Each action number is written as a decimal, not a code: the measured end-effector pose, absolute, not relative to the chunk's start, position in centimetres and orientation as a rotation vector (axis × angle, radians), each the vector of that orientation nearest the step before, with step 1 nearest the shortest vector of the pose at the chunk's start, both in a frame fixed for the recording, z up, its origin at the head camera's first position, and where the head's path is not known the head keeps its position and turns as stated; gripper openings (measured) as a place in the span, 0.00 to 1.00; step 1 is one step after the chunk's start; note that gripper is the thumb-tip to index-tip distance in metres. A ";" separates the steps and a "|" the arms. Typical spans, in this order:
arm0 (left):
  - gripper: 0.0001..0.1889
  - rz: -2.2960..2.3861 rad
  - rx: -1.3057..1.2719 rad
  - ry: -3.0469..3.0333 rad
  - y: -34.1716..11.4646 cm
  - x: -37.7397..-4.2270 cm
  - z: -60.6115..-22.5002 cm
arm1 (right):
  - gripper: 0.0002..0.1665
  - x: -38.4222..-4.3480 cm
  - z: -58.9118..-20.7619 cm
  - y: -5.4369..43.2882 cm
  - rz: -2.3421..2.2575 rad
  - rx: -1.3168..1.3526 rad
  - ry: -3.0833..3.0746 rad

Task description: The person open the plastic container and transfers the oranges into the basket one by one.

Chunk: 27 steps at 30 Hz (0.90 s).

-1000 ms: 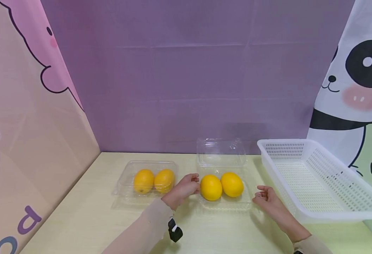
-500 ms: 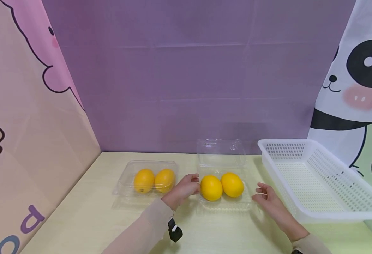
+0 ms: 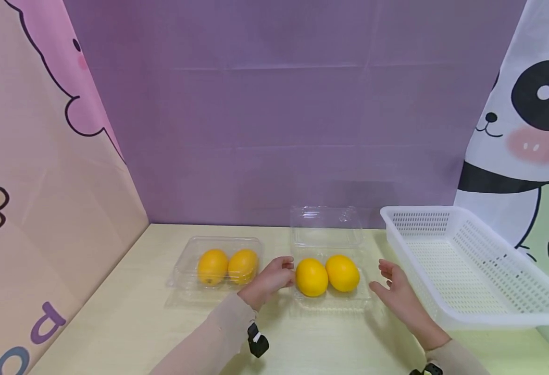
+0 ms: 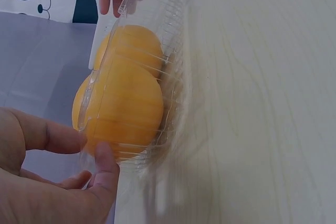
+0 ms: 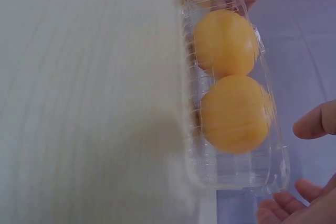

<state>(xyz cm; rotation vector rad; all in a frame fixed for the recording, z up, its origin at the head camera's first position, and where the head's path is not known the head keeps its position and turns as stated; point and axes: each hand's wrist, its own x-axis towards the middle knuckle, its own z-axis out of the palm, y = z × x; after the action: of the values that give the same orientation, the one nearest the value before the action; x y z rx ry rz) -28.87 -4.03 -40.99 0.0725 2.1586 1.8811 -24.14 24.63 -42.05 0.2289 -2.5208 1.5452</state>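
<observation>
Pinches the left rim of the open box (image 3: 333, 304) with the left hand (image 3: 270, 277); holds the right hand (image 3: 398, 292), fingers parted, near the opposite rim. Has two yellow fruits (image 3: 311, 277) inside the open box, a closed box (image 3: 227, 245) left of it, a basket (image 3: 452, 273) right of it.

Purple backdrop (image 3: 274, 114), panda print (image 3: 527, 130), pale wooden table (image 3: 331, 344)

Clear containers number two: the open container (image 3: 333, 303), taken as reference, and one closed container (image 3: 227, 242) to its left. Yellow fruits (image 3: 312, 277) total four: two inside the open container, two inside the closed one. One white basket (image 3: 471, 276) stands to the open container's right. Hands count two: left hand (image 3: 272, 277) at its left edge, right hand (image 3: 401, 294) just off its right.
</observation>
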 end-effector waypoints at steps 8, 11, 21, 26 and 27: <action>0.36 1.880 0.073 2.159 -4.1 -29.0 -41.2 | 0.34 -24.5 -41.0 23.7 1.369 0.396 -2.512; 0.36 1.879 0.072 2.156 -4.1 -29.0 -41.2 | 0.34 -24.7 -40.5 23.1 1.316 0.439 -2.516; 0.37 1.893 0.081 2.147 -4.1 -29.0 -41.3 | 0.33 -25.7 -40.0 22.4 1.215 0.533 -2.590; 0.37 1.875 0.080 2.163 -4.1 -29.1 -41.3 | 0.36 -26.0 -39.7 22.4 1.185 0.557 -2.696; 0.37 1.870 0.082 2.166 -4.1 -29.1 -41.3 | 0.36 -26.0 -39.7 22.4 1.183 0.564 -2.703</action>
<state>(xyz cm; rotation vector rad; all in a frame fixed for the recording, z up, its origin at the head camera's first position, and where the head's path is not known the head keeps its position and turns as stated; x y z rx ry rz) -29.15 -4.08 -41.25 0.0818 2.1664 1.8705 -26.04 22.37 -39.65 0.5639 -2.7026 1.1827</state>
